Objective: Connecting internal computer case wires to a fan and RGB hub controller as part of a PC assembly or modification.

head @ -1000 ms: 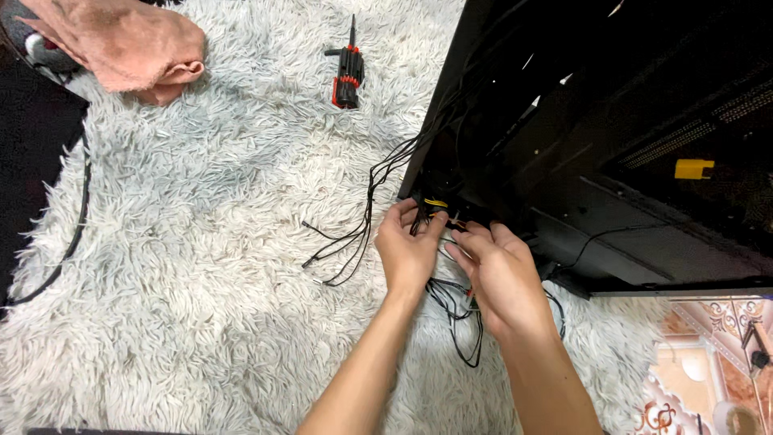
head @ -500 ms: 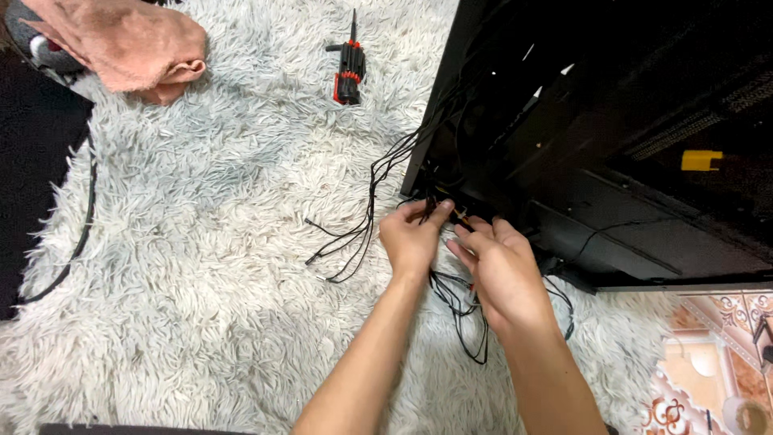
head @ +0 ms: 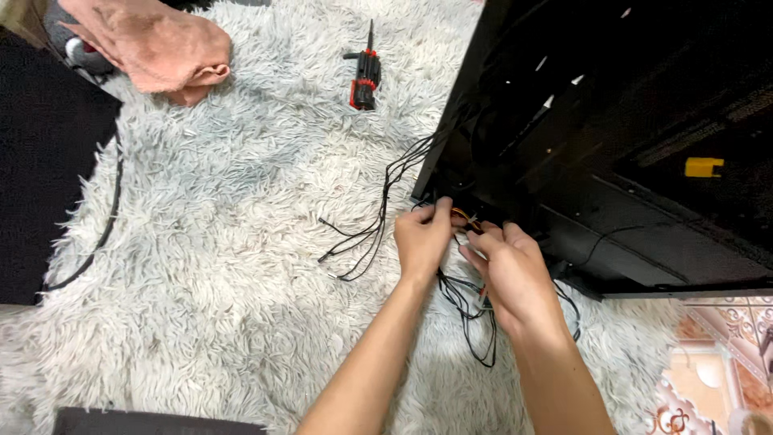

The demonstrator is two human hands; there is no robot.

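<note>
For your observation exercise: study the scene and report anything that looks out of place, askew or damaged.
Loose black wires spill out of the black case and sprawl across the shaggy rug, ends bare. Both hands, left and right, pinch small wires at the case's corner. A red-and-black screwdriver lies apart on the rug. No damage is visible.

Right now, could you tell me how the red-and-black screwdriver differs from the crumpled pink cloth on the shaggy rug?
The red-and-black screwdriver is slim, rigid and straight; the crumpled pink cloth is soft, bulky and bunched. The screwdriver lies wholly on the shaggy grey-white rug, while the cloth overhangs the rug's far left edge. Both lie untouched, away from the two hands.
</note>
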